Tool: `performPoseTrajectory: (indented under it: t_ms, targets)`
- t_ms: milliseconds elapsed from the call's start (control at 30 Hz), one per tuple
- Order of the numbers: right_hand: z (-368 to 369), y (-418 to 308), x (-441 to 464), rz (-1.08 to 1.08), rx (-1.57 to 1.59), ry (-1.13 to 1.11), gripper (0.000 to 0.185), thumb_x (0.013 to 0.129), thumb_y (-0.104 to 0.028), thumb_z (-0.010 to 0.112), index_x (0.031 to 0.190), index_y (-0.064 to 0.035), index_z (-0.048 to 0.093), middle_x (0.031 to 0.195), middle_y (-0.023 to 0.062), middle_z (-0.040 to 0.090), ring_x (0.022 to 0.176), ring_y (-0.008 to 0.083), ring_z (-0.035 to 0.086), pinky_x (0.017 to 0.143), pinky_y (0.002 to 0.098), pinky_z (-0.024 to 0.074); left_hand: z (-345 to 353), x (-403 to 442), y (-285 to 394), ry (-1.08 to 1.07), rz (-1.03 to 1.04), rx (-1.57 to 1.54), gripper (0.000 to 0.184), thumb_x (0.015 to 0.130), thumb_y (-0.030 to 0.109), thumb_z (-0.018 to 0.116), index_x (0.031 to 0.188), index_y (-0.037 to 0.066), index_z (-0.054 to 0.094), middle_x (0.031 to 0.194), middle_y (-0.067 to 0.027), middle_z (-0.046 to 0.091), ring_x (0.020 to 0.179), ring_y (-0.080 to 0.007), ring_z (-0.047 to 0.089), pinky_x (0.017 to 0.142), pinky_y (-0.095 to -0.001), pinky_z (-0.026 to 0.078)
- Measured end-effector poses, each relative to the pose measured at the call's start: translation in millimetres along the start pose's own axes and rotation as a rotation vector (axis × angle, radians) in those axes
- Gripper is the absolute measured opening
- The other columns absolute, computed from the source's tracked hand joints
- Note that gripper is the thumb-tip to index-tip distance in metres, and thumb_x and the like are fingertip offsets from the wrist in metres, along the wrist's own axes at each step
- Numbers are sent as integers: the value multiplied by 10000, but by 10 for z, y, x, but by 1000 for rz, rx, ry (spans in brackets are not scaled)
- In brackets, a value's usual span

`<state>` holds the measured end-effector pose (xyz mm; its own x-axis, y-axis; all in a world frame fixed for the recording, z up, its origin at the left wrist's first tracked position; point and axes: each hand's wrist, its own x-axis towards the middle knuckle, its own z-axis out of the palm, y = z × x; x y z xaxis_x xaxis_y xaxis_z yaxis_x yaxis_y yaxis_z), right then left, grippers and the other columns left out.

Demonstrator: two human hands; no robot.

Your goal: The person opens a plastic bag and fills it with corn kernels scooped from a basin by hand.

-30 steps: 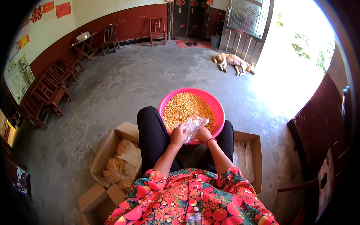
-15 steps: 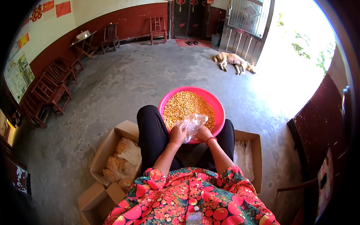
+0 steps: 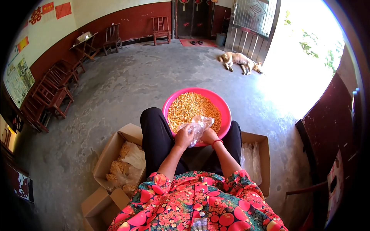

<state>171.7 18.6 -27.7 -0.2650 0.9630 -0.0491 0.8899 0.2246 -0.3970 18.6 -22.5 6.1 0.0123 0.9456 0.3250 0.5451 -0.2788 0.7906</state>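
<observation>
A pink basin [image 3: 224,111] holding yellow corn kernels [image 3: 191,106] sits between my knees. Over its near side I hold a clear plastic bag [image 3: 201,124], crumpled and see-through. The fingers of my left hand [image 3: 184,137] are closed on the bag's left side. My right hand [image 3: 209,136], with a red bracelet at the wrist, is at the bag's right lower side; its fingers are mostly hidden behind the plastic. I cannot make out whether any kernels are inside the bag.
Left of my legs stands a cardboard box [image 3: 101,165] with filled corn bags [image 3: 118,167]; another open box [image 3: 94,204] is nearer. A box [image 3: 264,161] with clear plastic bags [image 3: 252,161] is at my right. A dog [image 3: 241,61] lies by the open door [image 3: 252,27]. Wooden chairs [image 3: 54,94] line the left wall.
The hands and the bag stay almost in place over the basin; the plastic has shifted its folds slightly. The whole view has moved a little.
</observation>
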Motion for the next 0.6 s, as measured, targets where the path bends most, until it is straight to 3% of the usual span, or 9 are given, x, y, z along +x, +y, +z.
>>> performPoseTrajectory:
  t_ms: [133,433,600]
  targets:
    - [37,33,23,-6,30,9,306,680,-237,538,872,-5,594,853,211,592,812,329,580,720,397,460,-24,-9,34,-36,24,30,341,668,192,613,966,29,579,1005,-175,557,945,-291,528,828,-343,413]
    - [110,94,61,-53,60,38,345,689,-280,542,891,-6,588,866,207,591,822,323,578,728,395,456,97,26,-181,-3,30,44,308,704,152,566,965,-13,569,908,-207,582,867,-327,563,775,-371,439]
    - [-49,-25,-22,-33,41,-18,419,696,-343,552,963,-21,562,895,206,586,842,323,571,739,395,451,69,21,-158,-60,3,76,299,728,166,554,968,-12,569,942,-208,573,891,-326,554,785,-368,433]
